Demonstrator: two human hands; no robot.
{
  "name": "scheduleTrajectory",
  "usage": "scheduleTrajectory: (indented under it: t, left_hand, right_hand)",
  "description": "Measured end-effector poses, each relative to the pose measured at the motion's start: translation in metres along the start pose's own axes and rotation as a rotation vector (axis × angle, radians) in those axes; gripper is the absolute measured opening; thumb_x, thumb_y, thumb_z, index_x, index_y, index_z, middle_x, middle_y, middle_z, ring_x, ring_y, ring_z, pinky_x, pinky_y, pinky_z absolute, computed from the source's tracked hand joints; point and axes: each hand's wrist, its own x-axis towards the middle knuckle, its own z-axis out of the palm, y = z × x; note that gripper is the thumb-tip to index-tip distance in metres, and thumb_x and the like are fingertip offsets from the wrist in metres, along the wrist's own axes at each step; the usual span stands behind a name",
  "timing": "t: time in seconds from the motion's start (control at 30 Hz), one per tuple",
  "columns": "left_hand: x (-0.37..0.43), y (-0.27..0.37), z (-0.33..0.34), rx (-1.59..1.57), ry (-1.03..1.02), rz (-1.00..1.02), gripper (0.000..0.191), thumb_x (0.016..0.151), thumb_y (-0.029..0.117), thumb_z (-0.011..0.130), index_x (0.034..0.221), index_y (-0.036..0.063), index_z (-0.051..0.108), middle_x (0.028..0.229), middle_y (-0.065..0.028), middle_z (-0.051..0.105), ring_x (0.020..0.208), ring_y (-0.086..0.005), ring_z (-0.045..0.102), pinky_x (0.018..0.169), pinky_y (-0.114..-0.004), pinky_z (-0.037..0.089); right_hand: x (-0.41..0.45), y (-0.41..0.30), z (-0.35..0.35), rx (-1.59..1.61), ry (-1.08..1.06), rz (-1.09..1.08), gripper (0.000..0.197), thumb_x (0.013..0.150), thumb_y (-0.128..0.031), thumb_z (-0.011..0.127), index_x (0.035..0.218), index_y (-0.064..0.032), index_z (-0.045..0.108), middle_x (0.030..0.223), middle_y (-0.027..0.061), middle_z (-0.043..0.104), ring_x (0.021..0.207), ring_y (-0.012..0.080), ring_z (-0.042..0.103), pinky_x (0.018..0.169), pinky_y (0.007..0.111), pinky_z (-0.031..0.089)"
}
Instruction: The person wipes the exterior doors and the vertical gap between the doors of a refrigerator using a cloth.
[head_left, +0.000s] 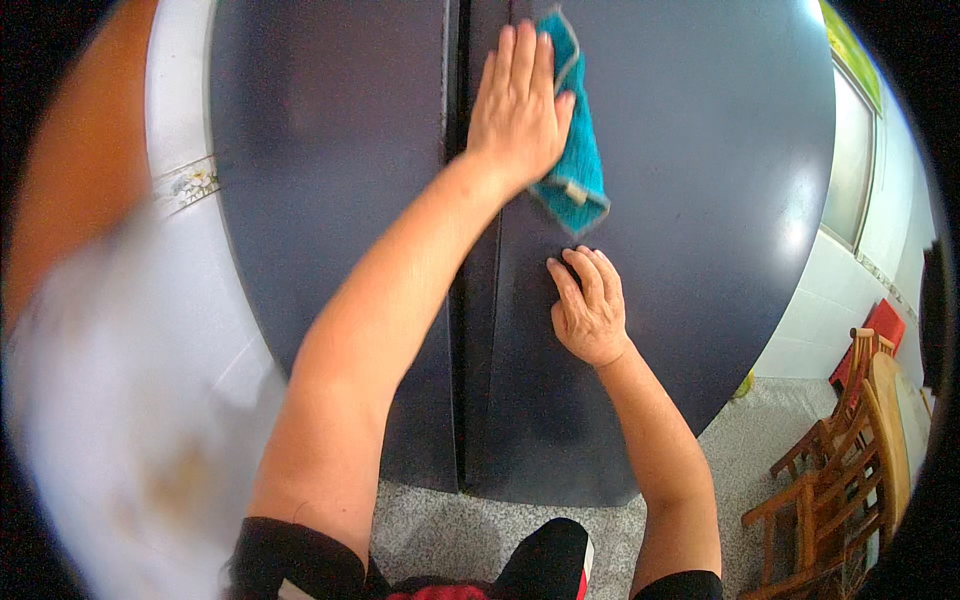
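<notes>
Before me stands a tall, dark grey double-door unit, which looks like a refrigerator (697, 172). A vertical dark gap (459, 315) divides its two doors. My left hand (517, 112) lies flat, high on the right door near that gap, pressing a folded teal cloth (581, 146) to the surface. Part of the cloth is hidden beneath the palm; its pale-stitched edge and small tag stick out to the right. Lower down, my right hand (591, 307) is at the same door, fingers bent and slightly apart, with nothing in it. Whether its fingertips touch the door I cannot tell.
White tiled wall (180, 75) with a floral border runs along the left, beside a blurred pale shape and an orange-brown area. To the right are wooden chairs (817, 480), a round-edged table (892, 420) and a window (847, 150). Speckled flooring (442, 525) lies below.
</notes>
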Motion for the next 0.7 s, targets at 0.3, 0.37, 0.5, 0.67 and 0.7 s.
scheduleTrajectory:
  t: [0.3, 0.37, 0.5, 0.67, 0.7]
  left_hand:
    - [0.048, -0.017, 0.012, 0.022, 0.006, -0.042, 0.065, 0.095, 0.027, 0.044, 0.140, -0.0164, 0.026, 0.150, -0.0330, 0.021, 0.141, -0.0424, 0.020, 0.118, -0.044, 0.015]
    - [0.011, 0.007, 0.004, -0.001, -0.044, -0.069, 0.065, 0.095, 0.028, 0.043, 0.141, -0.0148, 0.025, 0.151, -0.0316, 0.019, 0.143, -0.0410, 0.017, 0.118, -0.045, 0.013]
    - [-0.088, 0.041, -0.015, -0.125, -0.098, -0.083, 0.072, 0.088, 0.024, 0.058, 0.142, -0.0109, 0.027, 0.151, -0.0310, 0.021, 0.141, -0.0457, 0.019, 0.117, -0.049, 0.015]
    - [-0.202, 0.083, -0.038, -0.182, -0.406, -0.142, 0.085, 0.080, 0.021, 0.065, 0.148, -0.0037, 0.020, 0.155, -0.0259, 0.013, 0.145, -0.0427, 0.009, 0.117, -0.054, 0.012]
    - [-0.211, 0.088, -0.042, -0.119, -0.444, -0.108, 0.081, 0.082, 0.026, 0.064, 0.146, -0.0051, 0.024, 0.156, -0.0249, 0.013, 0.145, -0.0407, 0.010, 0.117, -0.052, 0.013]
  right_hand:
    - [0.001, -0.001, 0.003, 0.001, -0.017, 0.003, 0.049, 0.068, -0.007, 0.062, 0.117, -0.0065, 0.060, 0.123, 0.0129, 0.053, 0.118, 0.0296, 0.051, 0.105, 0.044, 0.040]
    - [-0.004, 0.005, -0.001, 0.026, 0.023, 0.005, 0.049, 0.067, -0.006, 0.062, 0.116, -0.0065, 0.060, 0.122, 0.0130, 0.053, 0.117, 0.0301, 0.051, 0.105, 0.045, 0.040]
    - [-0.011, 0.007, 0.008, 0.109, 0.250, 0.036, 0.042, 0.068, 0.000, 0.059, 0.109, -0.0056, 0.057, 0.120, 0.0140, 0.054, 0.112, 0.0331, 0.051, 0.101, 0.049, 0.040]
    - [-0.013, 0.003, 0.013, 0.099, 0.330, 0.047, 0.038, 0.075, 0.000, 0.056, 0.112, -0.0051, 0.054, 0.120, 0.0148, 0.055, 0.112, 0.0317, 0.052, 0.101, 0.049, 0.039]
    - [-0.013, 0.003, 0.012, 0.093, 0.334, 0.052, 0.038, 0.074, 0.000, 0.055, 0.112, -0.0052, 0.054, 0.120, 0.0148, 0.055, 0.112, 0.0315, 0.052, 0.101, 0.049, 0.039]
